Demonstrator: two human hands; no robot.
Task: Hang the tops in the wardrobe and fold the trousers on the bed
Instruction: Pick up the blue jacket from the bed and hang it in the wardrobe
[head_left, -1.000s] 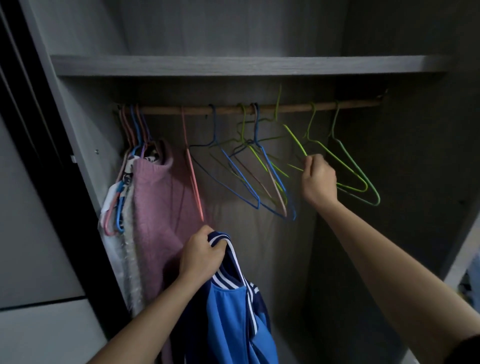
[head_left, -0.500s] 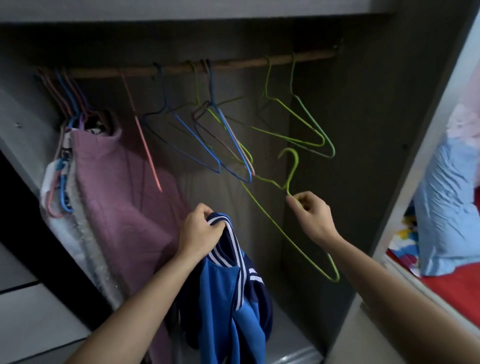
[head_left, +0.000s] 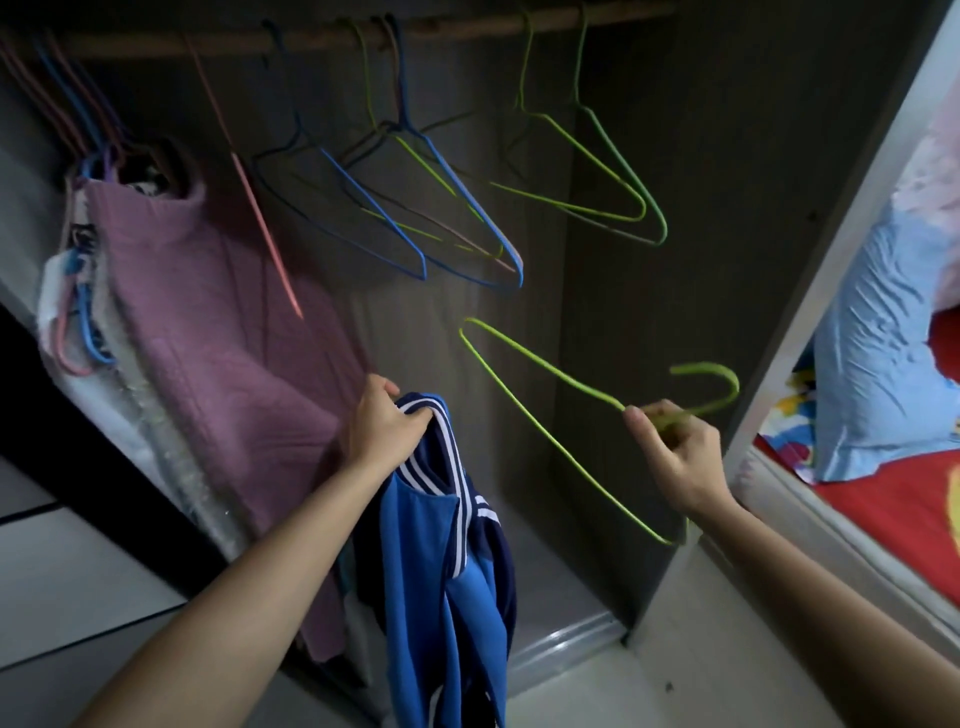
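My left hand (head_left: 382, 428) grips a blue top (head_left: 441, 561) with a navy, white-striped collar by its neck; the top hangs down in front of the open wardrobe. My right hand (head_left: 678, 449) pinches a yellow-green wire hanger (head_left: 524, 410) at the base of its hook, off the rail, tilted with the hook pointing right. The wooden rail (head_left: 467, 28) runs across the top of the wardrobe.
Several empty blue, green and pink wire hangers (head_left: 431, 208) hang on the rail. A pink knit top (head_left: 218, 332) and other clothes hang at the left. The wardrobe's right side panel (head_left: 810, 312) stands beside a bed (head_left: 883, 499) with a red sheet and blue pillow.
My right hand took the green hanger off the rail and lowered it to the right. The view dropped and turned right, revealing the bed. My left hand keeps its hold on the blue top.
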